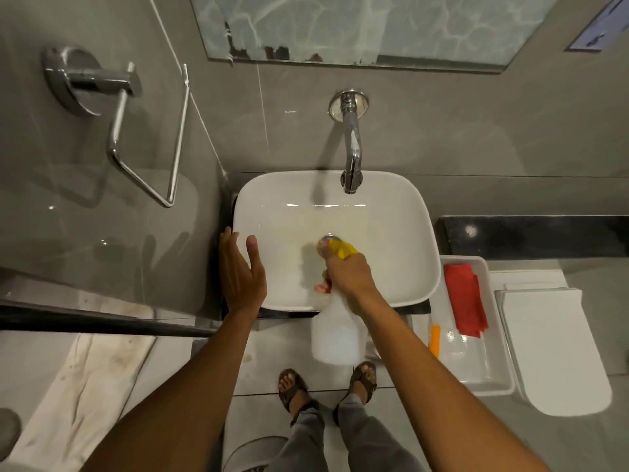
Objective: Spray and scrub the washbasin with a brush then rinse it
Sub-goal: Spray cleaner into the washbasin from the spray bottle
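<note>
spraying stage: right hand (pixel 347 272) grips spray bottle (pixel 335 338) over washbasin (pixel 401 212); left hand (pixel 241 267) spread at nine o'clock rim; scrubbing, rinsing remain.

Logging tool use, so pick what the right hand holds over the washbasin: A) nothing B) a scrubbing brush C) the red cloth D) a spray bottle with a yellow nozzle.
D: the right hand grips the spray bottle, its yellow nozzle aimed into the washbasin.

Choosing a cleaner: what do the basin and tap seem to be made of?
Basin: likely glazed white ceramic, glossy with sharp light reflections. Tap: chromed metal, mirror-like, with a whitish patch on the spout, maybe scale.
</note>
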`<action>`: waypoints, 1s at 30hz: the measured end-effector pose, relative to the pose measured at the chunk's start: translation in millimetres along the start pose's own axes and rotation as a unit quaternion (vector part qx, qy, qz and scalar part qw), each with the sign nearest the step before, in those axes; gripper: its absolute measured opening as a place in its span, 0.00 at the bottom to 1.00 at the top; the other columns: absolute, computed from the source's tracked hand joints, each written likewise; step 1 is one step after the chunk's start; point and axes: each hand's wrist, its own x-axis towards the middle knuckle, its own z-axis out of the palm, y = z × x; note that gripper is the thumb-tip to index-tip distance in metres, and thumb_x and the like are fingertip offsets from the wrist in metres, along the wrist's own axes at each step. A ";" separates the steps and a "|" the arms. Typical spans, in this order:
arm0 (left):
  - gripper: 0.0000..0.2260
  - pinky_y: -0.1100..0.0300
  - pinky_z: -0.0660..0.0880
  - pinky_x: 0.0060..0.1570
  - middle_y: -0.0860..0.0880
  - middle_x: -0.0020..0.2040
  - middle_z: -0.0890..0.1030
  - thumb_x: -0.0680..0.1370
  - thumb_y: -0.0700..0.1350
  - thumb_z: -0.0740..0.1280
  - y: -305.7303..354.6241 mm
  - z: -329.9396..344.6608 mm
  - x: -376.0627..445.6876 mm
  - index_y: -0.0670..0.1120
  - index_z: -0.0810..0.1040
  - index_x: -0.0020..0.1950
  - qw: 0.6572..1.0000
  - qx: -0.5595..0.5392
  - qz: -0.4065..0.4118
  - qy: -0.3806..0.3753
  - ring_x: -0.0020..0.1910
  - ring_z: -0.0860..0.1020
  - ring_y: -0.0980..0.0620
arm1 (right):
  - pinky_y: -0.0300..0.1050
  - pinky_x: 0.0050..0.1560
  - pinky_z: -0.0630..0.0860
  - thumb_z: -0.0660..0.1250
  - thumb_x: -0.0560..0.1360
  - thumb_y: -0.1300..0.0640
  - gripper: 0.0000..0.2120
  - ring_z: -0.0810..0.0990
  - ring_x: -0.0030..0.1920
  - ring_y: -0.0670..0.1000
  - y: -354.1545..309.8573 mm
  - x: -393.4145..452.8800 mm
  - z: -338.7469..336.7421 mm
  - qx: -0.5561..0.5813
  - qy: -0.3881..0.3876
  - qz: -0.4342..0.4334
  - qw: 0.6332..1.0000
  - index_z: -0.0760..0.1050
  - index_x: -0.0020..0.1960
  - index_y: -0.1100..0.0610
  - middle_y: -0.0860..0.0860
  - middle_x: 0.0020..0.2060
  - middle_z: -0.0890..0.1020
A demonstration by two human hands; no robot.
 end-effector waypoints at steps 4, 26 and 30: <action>0.33 0.43 0.64 0.82 0.46 0.85 0.65 0.85 0.64 0.51 0.1 0.5 0.8 0.46 0.64 0.85 1.000 -0.001 0.001 0.000 0.84 0.65 0.43 | 0.56 0.48 0.82 0.67 0.82 0.46 0.15 0.87 0.45 0.66 -19.6 17.3 -3.1 0.042 0.015 -0.027 0.999 0.81 0.52 0.58 0.57 0.37 0.86; 0.32 0.44 0.61 0.83 0.43 0.85 0.65 0.86 0.64 0.54 9.1 3.8 -3.0 0.43 0.66 0.82 0.982 0.149 0.118 -0.024 0.84 0.65 0.40 | 0.58 0.55 0.86 0.71 0.79 0.41 0.18 0.89 0.53 0.60 66.5 -1.9 -175.8 0.169 0.085 -0.093 0.978 0.83 0.45 0.57 0.59 0.42 0.88; 0.30 0.45 0.58 0.85 0.44 0.85 0.65 0.86 0.63 0.56 32.3 27.9 -25.8 0.44 0.67 0.82 0.971 0.142 0.181 -0.065 0.85 0.64 0.43 | 0.52 0.57 0.85 0.74 0.78 0.45 0.27 0.89 0.54 0.57 94.8 2.0 -218.2 0.180 0.101 -0.099 0.973 0.79 0.70 0.61 0.60 0.49 0.89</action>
